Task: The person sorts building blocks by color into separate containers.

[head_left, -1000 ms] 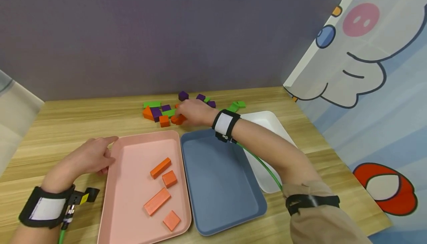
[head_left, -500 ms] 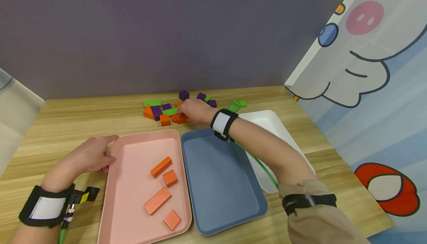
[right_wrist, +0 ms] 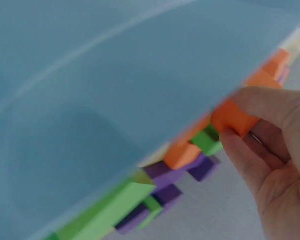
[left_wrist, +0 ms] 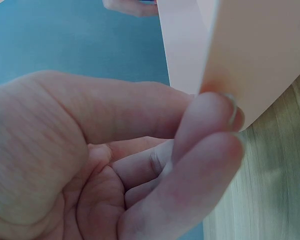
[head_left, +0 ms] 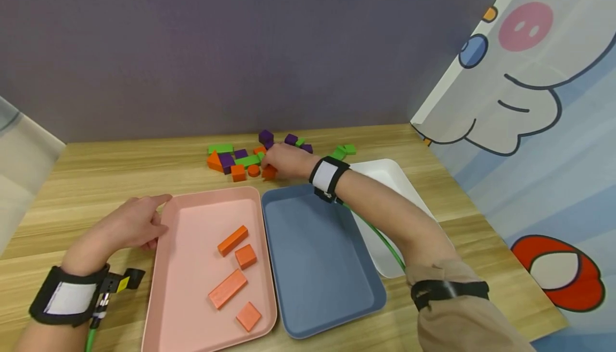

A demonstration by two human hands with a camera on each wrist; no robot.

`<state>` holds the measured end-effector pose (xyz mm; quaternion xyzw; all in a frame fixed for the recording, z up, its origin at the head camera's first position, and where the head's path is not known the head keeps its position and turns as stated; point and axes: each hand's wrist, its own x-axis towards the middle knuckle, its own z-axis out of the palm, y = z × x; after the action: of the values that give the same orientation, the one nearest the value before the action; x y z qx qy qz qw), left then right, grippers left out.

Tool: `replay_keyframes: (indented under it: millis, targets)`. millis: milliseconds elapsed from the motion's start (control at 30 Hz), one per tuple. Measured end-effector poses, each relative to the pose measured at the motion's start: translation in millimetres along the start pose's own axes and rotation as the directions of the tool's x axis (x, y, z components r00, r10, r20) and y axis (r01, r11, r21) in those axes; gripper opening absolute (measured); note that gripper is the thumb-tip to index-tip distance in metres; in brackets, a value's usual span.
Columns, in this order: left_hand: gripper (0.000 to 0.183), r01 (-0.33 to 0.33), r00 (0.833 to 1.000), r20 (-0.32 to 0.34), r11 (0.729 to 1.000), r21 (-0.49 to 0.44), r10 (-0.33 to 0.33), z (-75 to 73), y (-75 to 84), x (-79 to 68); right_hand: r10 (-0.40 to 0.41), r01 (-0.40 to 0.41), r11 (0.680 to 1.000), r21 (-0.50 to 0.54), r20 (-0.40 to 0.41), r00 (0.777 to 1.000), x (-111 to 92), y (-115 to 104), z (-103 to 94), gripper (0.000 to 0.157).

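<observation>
right hand: got an orange block pinched at the block pile, can't really tell if it's off the table | left hand: pinching pink tray rim | four orange blocks inside

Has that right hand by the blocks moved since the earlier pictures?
Yes. In the head view, judged against the blue tray, the right hand has shifted slightly rightward.

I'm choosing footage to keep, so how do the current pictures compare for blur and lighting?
Head view: even light, orange blocks in the pink tray crisp; left wrist view: dimmer, muted colours, left hand slightly soft; right wrist view: edge of the blue tray blurred, long green block soft.
</observation>
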<state>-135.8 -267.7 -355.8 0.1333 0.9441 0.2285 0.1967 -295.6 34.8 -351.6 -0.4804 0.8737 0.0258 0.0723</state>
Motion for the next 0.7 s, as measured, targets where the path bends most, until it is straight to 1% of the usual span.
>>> replay_keyframes:
  millis: [100,200,267,333,433,500,600,667,700]
  targets:
    - [0.069,0.001,1.000,0.002,1.000,-0.002,-0.001,-0.2,0.0,0.2,-0.005,0.005,1.000,0.009,-0.023,1.000,-2.2,-8.9,-10.6,0.014]
    - [0.070,0.002,1.000,0.004,1.000,-0.003,-0.002,-0.3,0.5,0.1,-0.033,0.033,0.999,-0.004,-0.046,0.998,-4.0,-26.1,-23.6,0.018]
    - [0.070,0.002,1.000,0.004,1.000,-0.004,-0.002,-0.3,0.8,-0.2,-0.081,0.081,0.997,-0.002,-0.067,0.994,-4.7,-40.4,-30.4,0.018]
    - [0.070,0.002,1.000,0.003,1.000,-0.005,-0.002,-0.1,1.4,-0.6,-0.142,0.142,0.990,-0.007,-0.079,0.987,-5.2,-57.1,-35.7,0.015]
    - [0.070,-0.001,1.000,-0.001,1.000,-0.001,0.001,0.2,1.6,-0.8,-0.233,0.233,0.973,-0.009,-0.079,0.969,-5.0,-84.6,-39.9,0.011]
    - [0.070,-0.001,1.000,-0.003,1.000,0.002,0.001,0.3,1.6,-0.8,-0.283,0.282,0.959,-0.029,-0.056,0.957,-4.9,-104.4,-41.4,0.012]
    - [0.070,0.004,1.000,0.001,1.000,0.005,-0.004,-0.2,1.3,-0.5,-0.342,0.342,0.937,-0.075,0.014,0.939,-5.5,-134.1,-41.6,0.014]
    - [0.069,0.003,1.000,0.000,1.000,0.004,-0.003,-0.5,1.7,-0.5,-0.388,0.393,0.911,-0.129,0.064,0.920,-6.7,-153.0,-40.8,0.017]
    - [0.069,0.001,1.000,-0.001,1.000,0.003,-0.001,-0.8,1.4,-0.5,-0.410,0.419,0.893,-0.166,0.088,0.908,-7.6,-161.9,-40.3,0.018]
